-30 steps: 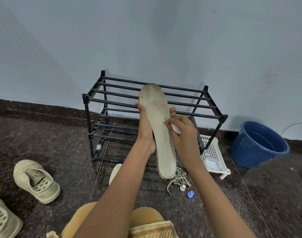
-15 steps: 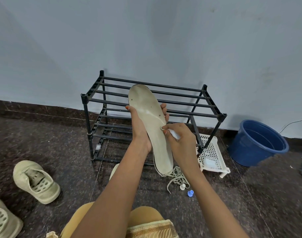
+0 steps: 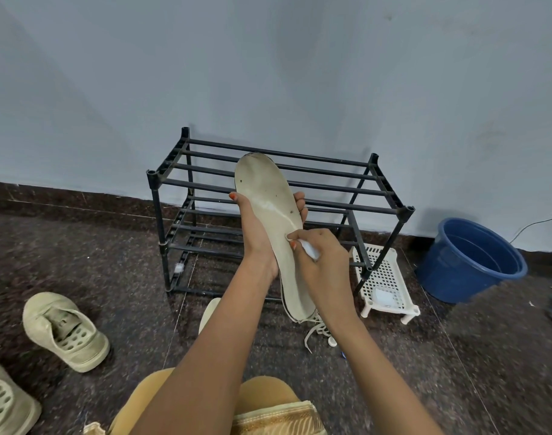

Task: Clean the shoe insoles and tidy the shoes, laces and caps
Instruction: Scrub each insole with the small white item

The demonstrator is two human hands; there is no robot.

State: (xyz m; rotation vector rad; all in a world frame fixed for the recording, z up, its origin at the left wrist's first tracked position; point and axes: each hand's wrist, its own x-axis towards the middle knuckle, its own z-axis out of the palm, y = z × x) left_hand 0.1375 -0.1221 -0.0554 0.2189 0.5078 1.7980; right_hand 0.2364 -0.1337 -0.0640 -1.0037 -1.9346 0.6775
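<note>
Dark speckled floor (image 3: 111, 262), pale blue wall (image 3: 268, 73), black rack (image 3: 152, 176) against it. Before the rack, insole (image 3: 268, 208) gripped upright in left hand (image 3: 255, 240); white wipe (image 3: 310, 251) pinched against it by right hand (image 3: 324, 262). Shoe (image 3: 66, 331) near floor's left edge.

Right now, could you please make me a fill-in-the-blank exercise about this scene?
The left hand grips a long beige ___.
The right hand presses a small ___ wipe onto it.
The blue bucket stands to the ___ of the black shoe rack.
Missing words: insole, white, right.
</note>
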